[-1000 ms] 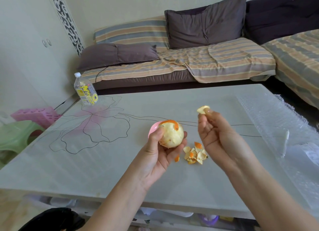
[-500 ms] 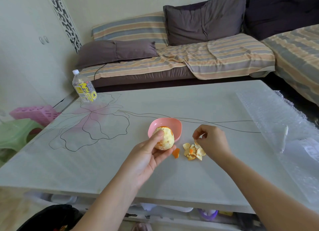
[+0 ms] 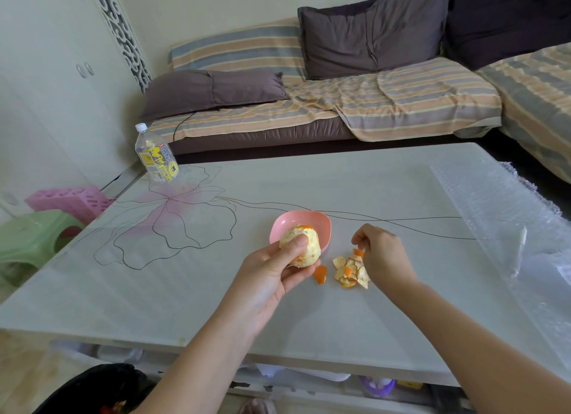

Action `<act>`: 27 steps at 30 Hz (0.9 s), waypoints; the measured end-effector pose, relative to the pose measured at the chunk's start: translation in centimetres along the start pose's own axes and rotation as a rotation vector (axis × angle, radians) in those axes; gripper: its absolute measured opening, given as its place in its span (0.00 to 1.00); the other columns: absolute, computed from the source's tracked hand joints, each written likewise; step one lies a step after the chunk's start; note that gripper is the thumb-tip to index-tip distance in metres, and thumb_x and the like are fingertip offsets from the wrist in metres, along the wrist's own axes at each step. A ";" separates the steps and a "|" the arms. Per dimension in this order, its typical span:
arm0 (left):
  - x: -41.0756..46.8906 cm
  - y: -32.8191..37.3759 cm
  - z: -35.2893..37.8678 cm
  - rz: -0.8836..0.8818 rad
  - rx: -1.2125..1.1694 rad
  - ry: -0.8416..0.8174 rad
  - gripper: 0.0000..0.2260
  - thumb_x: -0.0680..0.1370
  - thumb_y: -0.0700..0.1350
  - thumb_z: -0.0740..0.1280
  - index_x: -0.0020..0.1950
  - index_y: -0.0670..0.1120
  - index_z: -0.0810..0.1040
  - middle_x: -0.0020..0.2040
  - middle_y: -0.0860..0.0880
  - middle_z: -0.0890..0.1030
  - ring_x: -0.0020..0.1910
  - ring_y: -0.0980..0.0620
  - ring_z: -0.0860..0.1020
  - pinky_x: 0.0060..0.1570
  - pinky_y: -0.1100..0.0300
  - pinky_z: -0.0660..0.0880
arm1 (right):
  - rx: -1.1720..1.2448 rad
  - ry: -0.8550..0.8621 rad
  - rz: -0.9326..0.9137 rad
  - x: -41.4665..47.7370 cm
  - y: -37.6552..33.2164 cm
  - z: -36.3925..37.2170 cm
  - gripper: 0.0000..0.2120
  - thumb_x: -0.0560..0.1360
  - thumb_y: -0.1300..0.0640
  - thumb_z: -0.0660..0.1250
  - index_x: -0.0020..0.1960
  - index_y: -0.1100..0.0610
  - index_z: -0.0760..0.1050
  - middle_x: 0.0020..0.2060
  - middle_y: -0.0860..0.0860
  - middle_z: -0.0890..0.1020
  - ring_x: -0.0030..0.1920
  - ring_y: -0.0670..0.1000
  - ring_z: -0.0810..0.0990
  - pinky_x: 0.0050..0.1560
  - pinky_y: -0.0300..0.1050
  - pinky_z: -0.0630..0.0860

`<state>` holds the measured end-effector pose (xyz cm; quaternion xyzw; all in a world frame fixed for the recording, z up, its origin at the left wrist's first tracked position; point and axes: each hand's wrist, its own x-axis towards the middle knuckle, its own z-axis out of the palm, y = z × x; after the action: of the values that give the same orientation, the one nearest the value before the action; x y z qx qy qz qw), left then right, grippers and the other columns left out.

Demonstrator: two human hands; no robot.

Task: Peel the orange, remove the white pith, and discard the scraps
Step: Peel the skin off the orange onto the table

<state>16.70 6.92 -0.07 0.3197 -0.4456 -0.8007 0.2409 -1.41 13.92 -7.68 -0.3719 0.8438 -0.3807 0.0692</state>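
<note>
While the left hand (image 3: 268, 277) grips the orange (image 3: 312, 246), thumb and fingers curled round it just in front of the pink bowl (image 3: 321, 225) and above the table (image 3: 216, 290), we judge the step in hand to be setting a scrap down on the peel pile (image 3: 349, 273). The right hand (image 3: 384, 256) hovers over that pile with its fingers curled downward. A small orange scrap (image 3: 358, 252) sits at its fingertips, and we cannot tell whether it is pinched or lies free.

To do this well, we keep the scraps in 1 heap, since 1 stray piece (image 3: 320, 274) lies apart, between the orange and the pile. A tight heap should be easier to gather for the black bin (image 3: 92, 386) below the table's near edge.

The orange is mostly pale pith, with a strip of skin at its top (and a little at its underside). For the next pull we would turn that strip toward the right hand and work a thumbnail under its edge. We would hold the fruit lightly, because a hard squeeze could burst the flesh.
</note>
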 end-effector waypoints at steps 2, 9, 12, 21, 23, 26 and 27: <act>0.0 -0.1 0.0 0.022 0.025 -0.008 0.18 0.65 0.45 0.72 0.51 0.36 0.80 0.48 0.41 0.85 0.47 0.45 0.84 0.45 0.61 0.81 | -0.027 0.005 -0.026 0.1 -0.1 -0.2 0.19 0.67 0.76 0.52 0.49 0.63 0.76 0.42 0.53 0.73 0.45 0.53 0.72 0.39 0.42 0.65; 0.2 -0.5 -0.3 0.081 0.091 -0.016 0.16 0.66 0.45 0.73 0.50 0.39 0.81 0.50 0.42 0.85 0.51 0.45 0.83 0.47 0.61 0.80 | -0.087 -0.013 -0.070 0.3 -0.4 -0.6 0.16 0.73 0.72 0.56 0.51 0.61 0.80 0.45 0.54 0.79 0.47 0.53 0.76 0.38 0.40 0.67; 0.1 -0.4 -0.3 0.132 0.148 -0.016 0.18 0.64 0.46 0.73 0.51 0.39 0.82 0.51 0.43 0.84 0.50 0.49 0.83 0.47 0.62 0.80 | -0.102 -0.008 -0.087 -0.2 -1.3 -1.4 0.12 0.74 0.67 0.62 0.49 0.57 0.82 0.45 0.51 0.83 0.48 0.49 0.77 0.42 0.40 0.69; 0.2 -0.3 -0.2 0.304 0.380 0.087 0.17 0.61 0.47 0.81 0.48 0.49 0.84 0.46 0.50 0.86 0.48 0.54 0.83 0.54 0.54 0.79 | 0.065 0.062 -0.335 -2.3 -5.7 -5.3 0.12 0.78 0.65 0.56 0.48 0.57 0.78 0.40 0.45 0.76 0.40 0.43 0.73 0.38 0.28 0.69; 0.2 -0.3 -0.1 0.343 0.446 0.115 0.20 0.58 0.53 0.79 0.49 0.51 0.84 0.47 0.52 0.86 0.49 0.53 0.83 0.56 0.52 0.78 | 0.063 0.081 -0.386 -2.6 -5.9 -5.6 0.11 0.78 0.65 0.56 0.46 0.58 0.76 0.40 0.47 0.76 0.37 0.42 0.73 0.37 0.28 0.67; 0.1 -0.3 0.5 0.385 0.477 0.108 0.19 0.59 0.51 0.78 0.48 0.52 0.83 0.45 0.53 0.86 0.47 0.55 0.83 0.51 0.60 0.78 | 0.078 0.108 -0.461 -3.0 -6.1 -5.9 0.09 0.77 0.64 0.61 0.45 0.58 0.79 0.39 0.48 0.79 0.37 0.46 0.74 0.40 0.30 0.70; 0.0 -0.3 0.7 0.394 0.478 0.097 0.17 0.60 0.48 0.79 0.47 0.53 0.83 0.44 0.53 0.86 0.45 0.56 0.83 0.48 0.63 0.78 | 0.089 0.120 -0.493 -3.1 -6.2 -6.0 0.07 0.76 0.63 0.63 0.45 0.58 0.80 0.39 0.48 0.81 0.40 0.45 0.76 0.41 0.30 0.71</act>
<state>16.14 7.43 -0.01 0.3125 -0.6625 -0.5952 0.3304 1.95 16.89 0.27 -0.5398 0.7126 -0.4442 -0.0597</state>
